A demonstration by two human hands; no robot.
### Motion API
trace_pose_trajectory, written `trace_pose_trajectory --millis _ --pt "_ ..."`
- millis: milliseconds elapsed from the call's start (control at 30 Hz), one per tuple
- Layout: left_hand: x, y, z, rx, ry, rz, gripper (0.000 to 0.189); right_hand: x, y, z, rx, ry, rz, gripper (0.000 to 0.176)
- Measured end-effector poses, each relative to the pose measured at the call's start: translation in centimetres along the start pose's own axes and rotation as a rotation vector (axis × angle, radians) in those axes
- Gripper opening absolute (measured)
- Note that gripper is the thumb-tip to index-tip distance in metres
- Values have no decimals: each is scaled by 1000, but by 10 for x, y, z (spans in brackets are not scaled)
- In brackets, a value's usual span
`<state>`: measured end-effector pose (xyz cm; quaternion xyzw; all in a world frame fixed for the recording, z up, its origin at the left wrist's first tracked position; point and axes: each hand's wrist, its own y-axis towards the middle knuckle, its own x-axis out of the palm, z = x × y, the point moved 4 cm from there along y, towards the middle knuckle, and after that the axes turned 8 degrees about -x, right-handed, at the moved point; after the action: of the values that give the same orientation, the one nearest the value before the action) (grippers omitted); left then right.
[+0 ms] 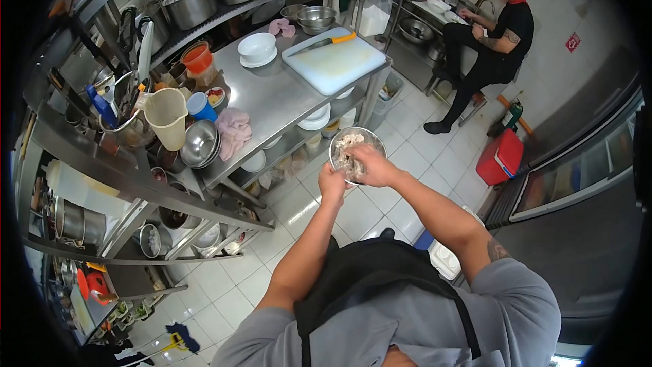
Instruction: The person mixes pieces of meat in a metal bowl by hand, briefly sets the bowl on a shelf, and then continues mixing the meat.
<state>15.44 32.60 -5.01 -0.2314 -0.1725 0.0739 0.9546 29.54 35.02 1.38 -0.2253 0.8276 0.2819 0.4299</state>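
Observation:
A round metal bowl is held in front of my body, above the tiled floor. Pale, chunky food pieces, perhaps raw meat, lie in it. My left hand grips the bowl at its near left rim, thumb toward the inside. Over the near right rim reaches my right hand, its curled fingers down among the pieces. The fingertips are partly hidden by the hand and the food.
A steel table at the front left bears a white cutting board with a yellow-handled knife, white bowls and a pink cloth. Another person sits at the back right. A red cooler stands on the floor at right.

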Motion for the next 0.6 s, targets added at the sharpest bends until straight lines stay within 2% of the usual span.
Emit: trace_pose_trajectory --millis 67,100,200,333,433,533,567,600 --pt "-5 4 -3 -7 -29 -59 13 -21 4 -9 -58 -2 -9 77" --pt "-4 4 -4 -7 -35 -78 13 -22 7 -3 0 -57 3 85" --pt "2 0 -1 -9 -22 -120 13 -17 11 0 219 -84 -100 92" --pt "9 -8 -3 -7 29 -126 13 -12 15 -1 409 -37 -240 76" --pt "7 -4 -8 -11 56 -84 13 -14 21 3 453 -112 -351 61" --pt "4 -5 -14 -63 57 -38 12 -3 12 18 338 -199 -322 55" --pt "3 -6 -14 -82 53 -27 12 4 9 21 309 -127 -304 54" --pt "2 -9 -13 -85 51 -32 12 13 4 24 261 -77 -196 53"
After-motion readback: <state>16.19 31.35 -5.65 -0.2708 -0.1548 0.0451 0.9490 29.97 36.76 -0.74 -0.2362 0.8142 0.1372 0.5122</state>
